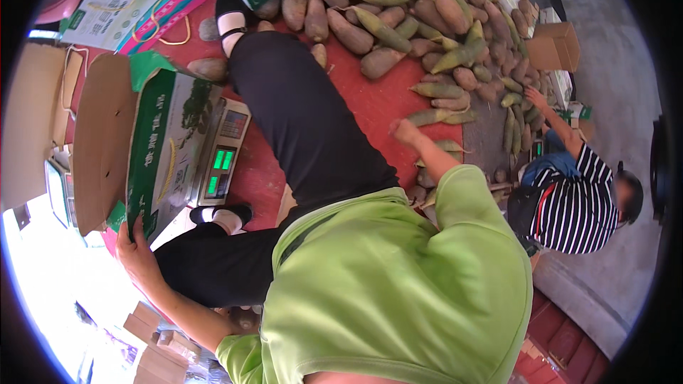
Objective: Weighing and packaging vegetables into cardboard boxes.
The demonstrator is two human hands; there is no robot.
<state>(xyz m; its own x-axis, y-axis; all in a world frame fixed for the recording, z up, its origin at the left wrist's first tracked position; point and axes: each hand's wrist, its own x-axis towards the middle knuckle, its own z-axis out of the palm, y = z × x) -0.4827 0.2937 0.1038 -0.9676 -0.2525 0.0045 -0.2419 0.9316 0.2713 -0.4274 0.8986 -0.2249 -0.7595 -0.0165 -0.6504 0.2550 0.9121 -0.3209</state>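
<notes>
The open carton [153, 153] on the left looks the likeliest thing to go wrong. It sits across a small weighing scale [222, 153] whose platform seems narrower than the carton, and its brown flap hangs wide to the left. Only the left hand [135, 252] steadies it, thumb and fingers clamped on the near bottom corner. If that grip slackens while the body leans right, the carton could tip off the scale toward the left, or slide and spoil the reading on the green display.

The second risk is on the right. The right hand [404, 130] is stretched well away from the body toward the heap of bamboo shoots [420, 35] on the red mat [370, 107]. The nearest shoots [441, 115] lie just beyond it. The hand is blurred, so whether its fingers are curled or spread I cannot tell, and it seems to hold nothing. A hurried grab at that reach could knock loose shoots rolling, or pull the trunk far enough over to drag the carton along.

Pose: left arm runs up from the near edge, bent at the elbow, wrist cocked against the carton. The right arm is nearly straight, angled far and right. A second person in a striped shirt [580, 206] squats at the far right, one hand [535, 96] among the shoots, well apart from both.
</notes>
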